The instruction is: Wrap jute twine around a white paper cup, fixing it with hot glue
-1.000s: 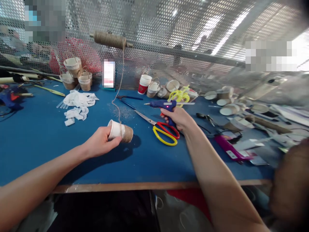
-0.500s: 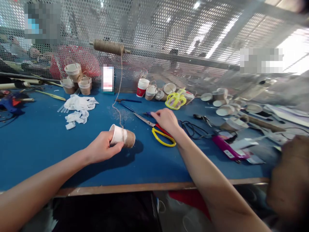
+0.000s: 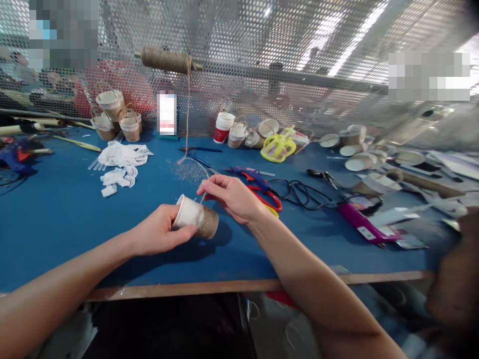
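My left hand (image 3: 160, 228) is closed around a white paper cup (image 3: 190, 213), tilted on its side with its mouth toward the upper left. Brown twine is wound in tight rows over the cup's lower part. My right hand (image 3: 235, 197) pinches the loose twine (image 3: 204, 172) just above the cup. That strand runs up to a twine spool (image 3: 166, 60) on a rod at the mesh. Scissors with red and yellow handles (image 3: 267, 199) lie partly hidden behind my right hand. A blue glue gun (image 3: 251, 175) rests just beyond them.
Twine-wrapped cups (image 3: 112, 112) are stacked at the back left, near crumpled white strips (image 3: 125, 153). A red and white cup (image 3: 223, 127) and a yellow basket-like frame (image 3: 277, 147) stand at the back. A purple tool (image 3: 364, 223) lies right. A perforated metal screen (image 3: 232, 30) borders the table.
My right hand has left the glue gun and moved left to the twine, which it now pinches. The left hand and cup have shifted slightly right.
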